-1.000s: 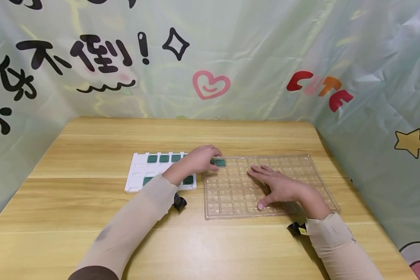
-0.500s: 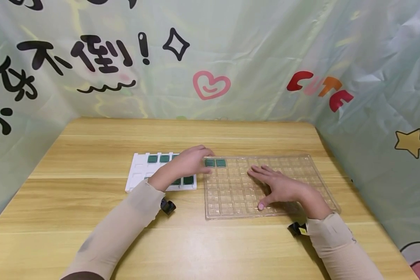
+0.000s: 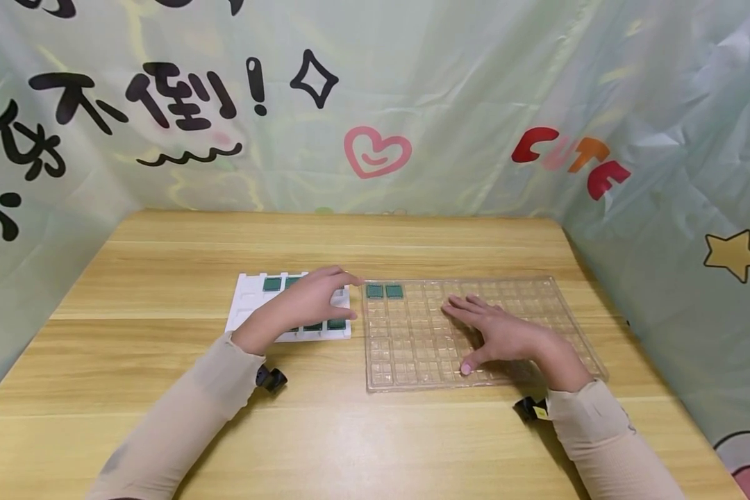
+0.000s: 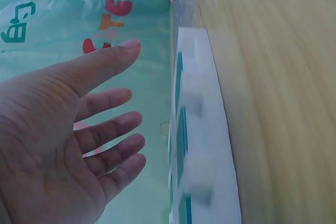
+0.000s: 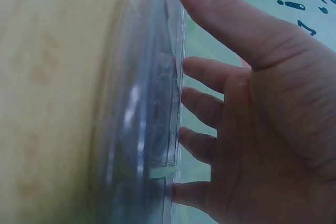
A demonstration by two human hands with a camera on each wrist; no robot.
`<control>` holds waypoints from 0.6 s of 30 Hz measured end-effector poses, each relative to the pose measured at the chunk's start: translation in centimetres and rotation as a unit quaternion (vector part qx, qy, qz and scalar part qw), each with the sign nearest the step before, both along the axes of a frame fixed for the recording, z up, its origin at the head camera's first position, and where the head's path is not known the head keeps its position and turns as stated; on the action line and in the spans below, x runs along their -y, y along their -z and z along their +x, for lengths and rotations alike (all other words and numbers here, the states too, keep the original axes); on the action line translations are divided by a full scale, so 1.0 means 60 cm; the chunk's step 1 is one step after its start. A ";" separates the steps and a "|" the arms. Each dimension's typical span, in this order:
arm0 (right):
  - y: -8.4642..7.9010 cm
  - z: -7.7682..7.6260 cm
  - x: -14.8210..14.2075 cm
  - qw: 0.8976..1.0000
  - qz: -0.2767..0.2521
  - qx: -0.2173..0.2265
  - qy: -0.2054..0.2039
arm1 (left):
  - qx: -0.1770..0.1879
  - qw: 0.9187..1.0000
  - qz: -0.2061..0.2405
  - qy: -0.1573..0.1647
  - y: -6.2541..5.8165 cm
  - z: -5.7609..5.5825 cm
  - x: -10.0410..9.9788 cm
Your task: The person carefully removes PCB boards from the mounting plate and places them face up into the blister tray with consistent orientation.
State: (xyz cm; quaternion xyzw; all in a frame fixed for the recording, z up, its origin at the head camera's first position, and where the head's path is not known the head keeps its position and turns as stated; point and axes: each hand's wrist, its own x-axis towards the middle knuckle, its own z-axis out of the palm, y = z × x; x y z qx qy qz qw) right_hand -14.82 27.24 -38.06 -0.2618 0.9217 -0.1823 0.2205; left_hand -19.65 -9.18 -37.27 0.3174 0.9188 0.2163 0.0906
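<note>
My left hand (image 3: 303, 298) is over the white tray (image 3: 239, 316), its fingers spread and holding nothing; the left wrist view shows its bare palm (image 4: 47, 129) beside the tray's edge. Green square chips (image 3: 271, 284) sit in pockets of that tray, several of them hidden under the hand. On the right lies a clear plastic tray (image 3: 400, 347) with a grid of pockets. Two green chips (image 3: 394, 291) occupy its far left corner, side by side. My right hand (image 3: 500, 333) rests on the clear tray with fingers spread, fingertips (image 5: 191, 98) on its surface in the right wrist view.
Both trays lie on a wooden table (image 3: 350, 444), almost edge to edge with a narrow gap. A printed cloth (image 3: 462, 104) hangs behind the table and along its sides. Small black wrist cameras (image 3: 271, 379) sit under both sleeves.
My left hand has drawn back leftward from the clear tray's corner to above the white tray, uncovering the corner chip there. The right hand stays where it was.
</note>
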 end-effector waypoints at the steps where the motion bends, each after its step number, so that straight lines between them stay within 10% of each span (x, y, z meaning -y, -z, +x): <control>1: 0.000 0.000 0.001 1.000 0.000 0.000 0.000 | 0.002 1.000 0.001 0.000 0.000 0.001 0.005; 18: -0.001 0.000 0.000 1.000 0.002 -0.004 -0.002 | -0.033 0.999 0.024 0.033 -0.001 0.017 0.073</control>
